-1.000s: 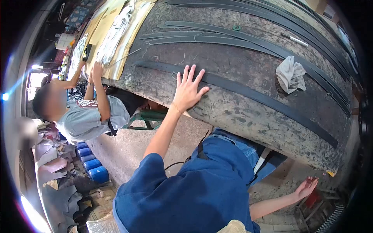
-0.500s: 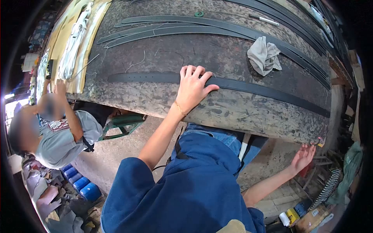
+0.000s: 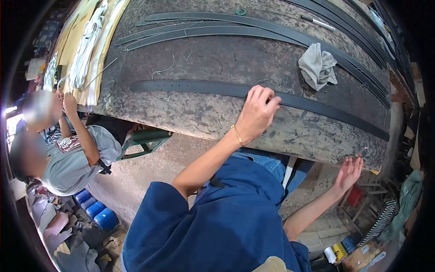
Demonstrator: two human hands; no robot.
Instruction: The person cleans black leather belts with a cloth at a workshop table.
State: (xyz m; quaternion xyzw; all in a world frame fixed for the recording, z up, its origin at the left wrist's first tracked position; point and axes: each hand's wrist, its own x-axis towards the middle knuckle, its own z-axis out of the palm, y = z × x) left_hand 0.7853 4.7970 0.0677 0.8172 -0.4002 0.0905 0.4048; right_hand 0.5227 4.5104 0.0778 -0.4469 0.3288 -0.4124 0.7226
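A dark belt strap (image 3: 195, 87) with punched holes near its left end lies along the front of the worktable (image 3: 181, 111). Over its middle is my left hand (image 3: 257, 112), fingers curled and thumb close to the forefinger; anything between them is hidden. My right hand (image 3: 349, 174) is at the table's front right edge, palm toward me and fingers pointing up. A small pinkish spot (image 3: 366, 148) shows just past its fingertips, too small to identify. Loose threads (image 3: 165, 68) lie behind the strap's left part.
More stitched straps (image 3: 235, 31) stretch across the table, with a crumpled grey cloth (image 3: 317, 68) on them at right. A green ring (image 3: 240, 12) and a pen-like tool (image 3: 317, 22) lie farther back. Two people sit at left, one in a grey shirt (image 3: 68, 163), near white strips (image 3: 88, 50).
My left hand has lifted from lying spread on the strap, shifted right, and curled its fingers. My right hand moved slightly up and left, the pinkish spot moving with it.
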